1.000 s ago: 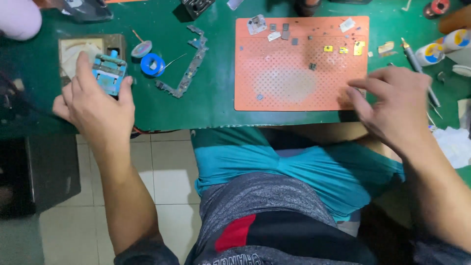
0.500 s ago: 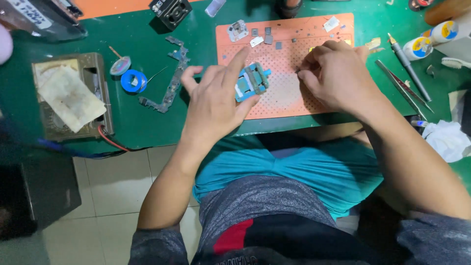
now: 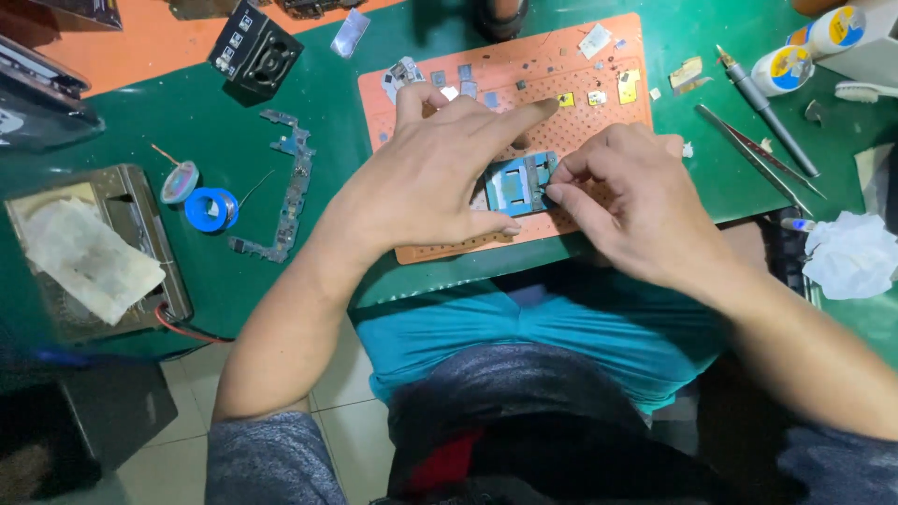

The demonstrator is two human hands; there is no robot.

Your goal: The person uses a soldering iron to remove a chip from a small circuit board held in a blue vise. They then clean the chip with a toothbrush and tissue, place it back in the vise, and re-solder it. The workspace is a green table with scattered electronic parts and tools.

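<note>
A small blue metal fixture [image 3: 517, 182] lies on the orange perforated mat [image 3: 561, 65]. My left hand [image 3: 426, 173] rests over its left side, thumb below and index finger stretched above it, holding it down. My right hand [image 3: 622, 201] pinches at the fixture's right edge with thumb and forefinger. Whether something tiny sits between those fingertips is too small to tell. Several small chips and yellow parts [image 3: 594, 95] lie scattered on the far half of the mat.
On the green table mat: a long circuit board [image 3: 290, 192], a blue solder spool [image 3: 210, 208], a black cube-shaped unit [image 3: 253, 51], a metal tray with paper [image 3: 89, 252], tweezers [image 3: 748, 154], a pen-like tool [image 3: 762, 108], crumpled tissue [image 3: 851, 252].
My left hand carried the blue fixture from the table's left side onto the orange mat. My right hand moved in from the right and now pinches its edge.
</note>
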